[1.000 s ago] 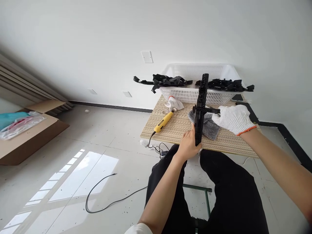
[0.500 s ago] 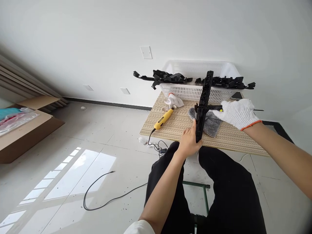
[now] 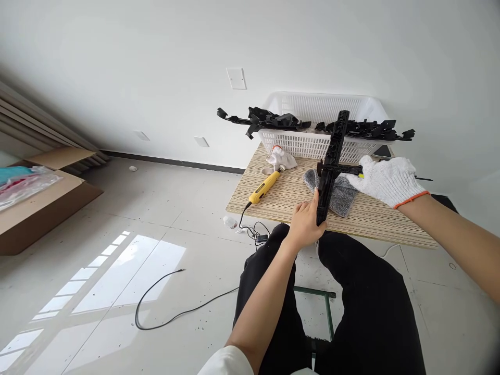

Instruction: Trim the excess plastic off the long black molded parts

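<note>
My left hand [image 3: 307, 223], bare, grips the lower end of a long black plastic strip [image 3: 334, 148], its index finger lying along the side. The strip leans upward and slightly right over the table's front part. In a white knit glove with an orange cuff, my right hand [image 3: 385, 179] is closed on a black caliper [image 3: 344, 169] with a yellow spot by the fingers and a thin rod sticking out to the right. The caliper lies across the strip, its jaw end at the strip's left edge. A grey cloth [image 3: 344, 198] lies beneath them.
A white plastic basket [image 3: 297, 139] stands against the wall, with several black plastic parts [image 3: 273, 119] laid across it. A yellow corded power tool [image 3: 264, 187] and a white glove [image 3: 285, 158] rest on the wood-grain table [image 3: 244, 195]. Black cable [image 3: 172, 323] trails over the floor.
The whole view has shifted a little. The strip leans slightly more to the right, and both hands keep their grip with the caliper still across it.
</note>
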Tool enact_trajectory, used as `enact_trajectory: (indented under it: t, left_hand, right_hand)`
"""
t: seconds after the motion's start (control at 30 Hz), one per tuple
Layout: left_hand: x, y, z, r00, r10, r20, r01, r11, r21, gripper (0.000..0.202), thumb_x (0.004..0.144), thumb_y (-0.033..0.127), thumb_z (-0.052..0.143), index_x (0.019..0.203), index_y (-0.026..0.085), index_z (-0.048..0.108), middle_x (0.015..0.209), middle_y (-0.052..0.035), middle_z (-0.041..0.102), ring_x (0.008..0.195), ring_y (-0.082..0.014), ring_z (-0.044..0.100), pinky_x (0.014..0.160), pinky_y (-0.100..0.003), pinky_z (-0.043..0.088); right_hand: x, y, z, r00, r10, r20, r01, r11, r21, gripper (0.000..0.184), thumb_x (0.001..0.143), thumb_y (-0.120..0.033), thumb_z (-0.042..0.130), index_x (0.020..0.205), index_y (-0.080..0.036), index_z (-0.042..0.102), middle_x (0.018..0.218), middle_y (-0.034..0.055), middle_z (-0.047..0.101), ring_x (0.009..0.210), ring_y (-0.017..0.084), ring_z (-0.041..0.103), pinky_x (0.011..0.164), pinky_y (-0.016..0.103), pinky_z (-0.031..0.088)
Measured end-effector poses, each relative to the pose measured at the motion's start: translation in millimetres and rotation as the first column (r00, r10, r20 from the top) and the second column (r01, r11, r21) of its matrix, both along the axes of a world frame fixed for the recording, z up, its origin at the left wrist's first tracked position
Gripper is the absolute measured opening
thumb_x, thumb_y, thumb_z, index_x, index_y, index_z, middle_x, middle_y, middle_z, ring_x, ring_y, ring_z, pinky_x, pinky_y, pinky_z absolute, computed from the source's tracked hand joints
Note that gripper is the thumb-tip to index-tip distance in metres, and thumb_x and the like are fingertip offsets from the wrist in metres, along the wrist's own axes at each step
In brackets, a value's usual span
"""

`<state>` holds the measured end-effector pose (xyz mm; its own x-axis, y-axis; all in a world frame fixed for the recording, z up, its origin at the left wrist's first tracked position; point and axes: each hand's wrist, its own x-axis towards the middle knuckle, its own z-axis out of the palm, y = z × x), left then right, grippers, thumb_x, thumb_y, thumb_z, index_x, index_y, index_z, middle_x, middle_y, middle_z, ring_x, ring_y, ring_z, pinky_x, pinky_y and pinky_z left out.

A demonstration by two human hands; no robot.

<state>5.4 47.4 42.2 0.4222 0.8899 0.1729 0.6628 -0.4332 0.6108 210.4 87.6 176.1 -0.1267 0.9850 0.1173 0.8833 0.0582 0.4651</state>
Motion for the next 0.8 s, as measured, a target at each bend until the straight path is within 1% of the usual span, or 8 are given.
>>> enact_trajectory:
  t: [0.13, 0.23, 0.33, 0.43, 0.5, 0.63, 0.8]
  left_hand:
    - [-1, 0, 1.2, 1.0, -0.009, -0.009, 0.009, 1.0, -0.004, 0.097, 0.092, 0.035, 0.059, 0.167, 0.017, 0.001, 0.124, -0.0133, 0.069, 0.12, -0.0326, 0.059, 0.112, -0.051, 0.038]
    - [-1, 0, 1.7, 1.0, -0.012, -0.018, 0.012, 1.0, -0.003, 0.097, 0.092, 0.035, 0.06, 0.167, 0.017, 0.002, 0.122, -0.0128, 0.069, 0.12, -0.0325, 0.059, 0.112, -0.051, 0.038]
    - [-1, 0, 1.2, 1.0, -0.013, -0.023, 0.013, 1.0, -0.001, 0.097, 0.092, 0.036, 0.06, 0.167, 0.017, 0.002, 0.121, -0.0127, 0.069, 0.12, -0.0327, 0.06, 0.112, -0.051, 0.038]
    - [0, 1, -0.4, 1.0, -0.013, -0.018, 0.013, 1.0, 0.009, 0.096, 0.091, 0.036, 0.06, 0.167, 0.017, 0.003, 0.122, -0.0127, 0.069, 0.119, -0.0326, 0.06, 0.112, -0.051, 0.038]
    - [0, 1, -1.2, 1.0, -0.016, -0.016, 0.016, 1.0, 0.018, 0.097, 0.091, 0.035, 0.06, 0.167, 0.017, 0.004, 0.121, -0.0122, 0.069, 0.118, -0.0326, 0.06, 0.112, -0.051, 0.038]
    - [0, 1, -0.6, 1.0, -0.021, -0.01, 0.021, 1.0, 0.02, 0.097, 0.091, 0.034, 0.061, 0.168, 0.018, 0.004, 0.118, -0.0101, 0.07, 0.116, -0.0322, 0.061, 0.113, -0.05, 0.037]
    - [0, 1, -1.2, 0.999, -0.033, 0.002, 0.033, 0.999, 0.023, 0.098, 0.091, 0.034, 0.061, 0.168, 0.02, 0.001, 0.123, -0.0098, 0.069, 0.117, -0.0322, 0.06, 0.113, -0.05, 0.036]
  right_hand:
    - [-4, 0, 3.0, 0.999, -0.031, 0.035, 0.031, 0.999, -0.01, 0.07, 0.1, -0.057, 0.023, 0.123, -0.001, 0.059, 0.075, 0.0227, 0.066, 0.076, 0.041, 0.067, 0.068, 0.039, 0.029]
    - [-5, 1, 4.5, 0.998, -0.037, 0.044, 0.037, 0.999, 0.014, 0.074, 0.098, -0.064, 0.028, 0.123, -0.002, 0.059, 0.071, 0.0217, 0.065, 0.076, 0.044, 0.067, 0.07, 0.04, 0.029]
    - [-3, 1, 6.0, 0.999, -0.012, 0.046, 0.011, 1.0, 0.026, 0.078, 0.096, -0.069, 0.03, 0.124, -0.002, 0.058, 0.067, 0.0202, 0.063, 0.073, 0.043, 0.066, 0.071, 0.04, 0.028]
    - [0, 0, 6.5, 0.997, 0.03, 0.075, -0.032, 0.999, 0.025, 0.077, 0.099, -0.065, 0.026, 0.134, -0.001, 0.051, 0.066, 0.0205, 0.064, 0.073, 0.042, 0.067, 0.07, 0.04, 0.028]
    - [1, -1, 5.9, 0.994, 0.044, 0.101, -0.047, 0.998, 0.032, 0.076, 0.1, -0.063, 0.028, 0.14, -0.002, 0.047, 0.068, 0.0212, 0.065, 0.076, 0.043, 0.068, 0.071, 0.041, 0.029]
    - [2, 0, 6.2, 0.991, 0.04, 0.127, -0.042, 0.999, 0.02, 0.074, 0.099, -0.064, 0.032, 0.141, -0.004, 0.047, 0.068, 0.0218, 0.067, 0.075, 0.046, 0.068, 0.073, 0.044, 0.03]
    - [-5, 1, 14.6, 0.99, 0.0, 0.142, 0.001, 1.0, -0.012, 0.071, 0.099, -0.059, 0.036, 0.145, -0.005, 0.044, 0.071, 0.0223, 0.068, 0.081, 0.049, 0.069, 0.074, 0.046, 0.033]
